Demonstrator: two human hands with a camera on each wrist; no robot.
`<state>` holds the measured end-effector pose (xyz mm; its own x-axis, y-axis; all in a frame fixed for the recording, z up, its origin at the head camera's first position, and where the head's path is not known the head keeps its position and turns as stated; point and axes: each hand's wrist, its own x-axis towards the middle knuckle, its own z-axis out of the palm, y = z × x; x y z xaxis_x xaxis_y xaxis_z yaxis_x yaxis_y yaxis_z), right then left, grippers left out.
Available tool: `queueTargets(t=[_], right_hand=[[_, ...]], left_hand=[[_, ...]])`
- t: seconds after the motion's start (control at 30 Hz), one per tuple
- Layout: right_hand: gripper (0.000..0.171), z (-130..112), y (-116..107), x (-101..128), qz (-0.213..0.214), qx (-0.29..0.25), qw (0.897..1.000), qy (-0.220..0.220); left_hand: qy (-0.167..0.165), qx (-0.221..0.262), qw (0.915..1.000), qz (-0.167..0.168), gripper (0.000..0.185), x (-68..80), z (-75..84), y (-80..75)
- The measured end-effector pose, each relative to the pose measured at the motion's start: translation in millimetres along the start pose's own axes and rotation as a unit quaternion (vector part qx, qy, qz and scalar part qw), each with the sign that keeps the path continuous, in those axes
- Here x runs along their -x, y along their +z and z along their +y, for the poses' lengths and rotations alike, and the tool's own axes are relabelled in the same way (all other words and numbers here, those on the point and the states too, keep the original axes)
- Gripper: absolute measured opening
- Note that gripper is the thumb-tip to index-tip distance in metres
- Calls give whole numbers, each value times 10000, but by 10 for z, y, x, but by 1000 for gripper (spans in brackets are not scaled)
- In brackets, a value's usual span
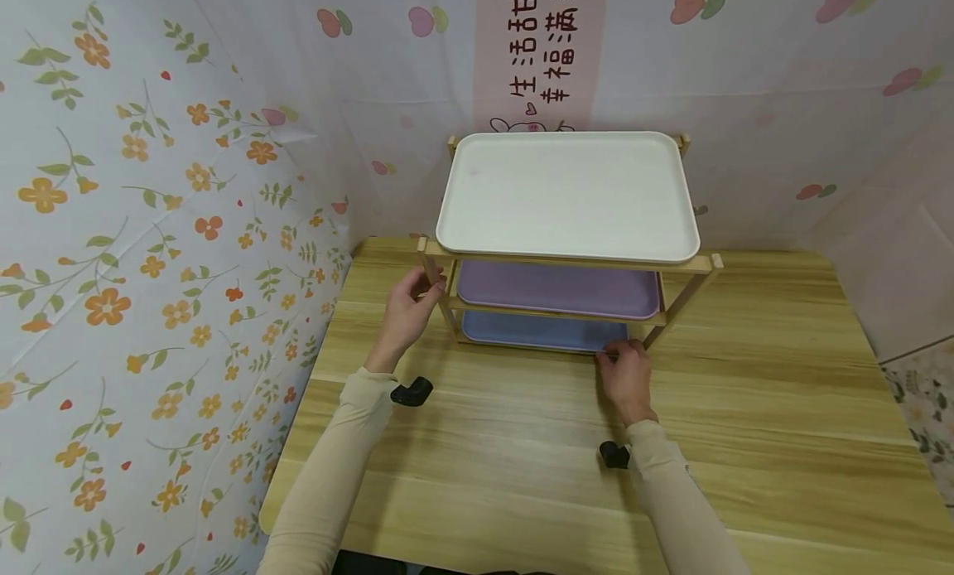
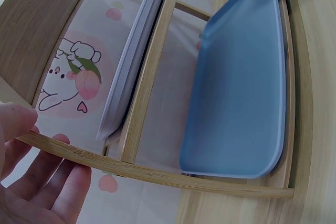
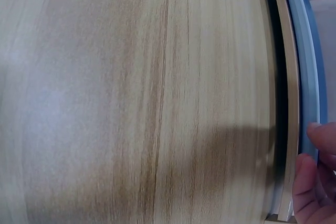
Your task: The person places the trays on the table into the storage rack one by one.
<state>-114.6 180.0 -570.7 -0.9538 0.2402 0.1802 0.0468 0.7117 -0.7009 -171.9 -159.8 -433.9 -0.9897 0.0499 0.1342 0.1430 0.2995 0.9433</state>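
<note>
A three-tier wooden rack (image 1: 686,297) holds a white tray (image 1: 566,195) on top, a purple tray (image 1: 555,289) in the middle and a blue tray (image 1: 537,330) at the bottom. My left hand (image 1: 406,314) grips the rack's left front post (image 2: 173,178), thumb on one side and fingers curled behind it in the left wrist view. At the lower right front, my right hand (image 1: 628,382) pinches the rim of the blue tray (image 3: 308,77) between thumb and fingers. The blue tray lies within the bottom tier's wooden frame.
The rack stands on a wood-grain table (image 1: 507,442), near a patterned cloth backdrop (image 1: 387,103) behind it. Another floral cloth (image 1: 164,310) hangs along the left. Black wrist-camera pieces (image 1: 412,392) stick out beside both wrists.
</note>
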Motion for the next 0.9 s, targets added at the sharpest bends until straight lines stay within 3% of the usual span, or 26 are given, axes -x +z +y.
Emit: queueTargets(t=[0.33,0.5,0.7,0.9], right_hand=[[13,36,-22,24,114,-200,9996,-145],[14,58,-130,71,-71,-394,9991,-122],[17,120,-502,105,-477,-187,9985,-175],[19,252,-979,75,-710,138,9973,-84]], left_hand=[[2,24,10000,-28,27,-13,2,37],[27,52,9999,-82,29,-2,-16,39],[-10,-279,9995,-130,30,81,-64,-27],[257,-1341,9902,-300,27,204,-103,-297]])
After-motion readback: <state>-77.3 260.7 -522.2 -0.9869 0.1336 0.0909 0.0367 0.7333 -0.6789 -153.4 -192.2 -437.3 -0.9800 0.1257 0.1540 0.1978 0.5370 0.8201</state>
